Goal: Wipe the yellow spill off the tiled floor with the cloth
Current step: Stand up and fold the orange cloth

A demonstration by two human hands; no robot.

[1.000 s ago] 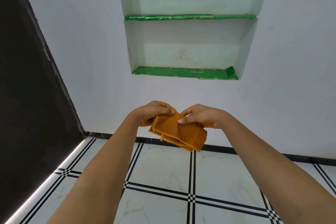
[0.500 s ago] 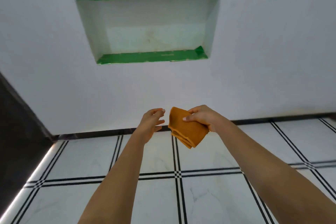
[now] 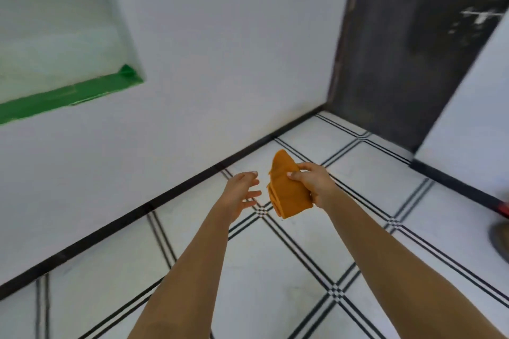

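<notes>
Right grip (image 3: 316,186): a bare hand, closed on the folded orange cloth (image 3: 286,197); the thumb is pressed on the near face and the fingers are curled behind it.
Left grip (image 3: 239,192): a bare hand, held open with the fingers spread and relaxed; it is turned toward the cloth, just beside it and apart from it, and nothing is held.
Cloth: folded in several layers and held upright in the air above the floor, one corner pointing up.
Tiled floor (image 3: 275,270): white tiles are divided by black double lines; it is seen beneath both forearms.
Skirting (image 3: 137,209): a black strip is run along the floor's far edge, at the foot of the white wall.
Wall niche (image 3: 68,96): set into the wall at upper left, with its shelves lined in green.
Door (image 3: 407,49): dark, standing at the floor's far right corner.
Floor's right edge: a red shape and a grey shape are seen, too blurred to be named.
</notes>
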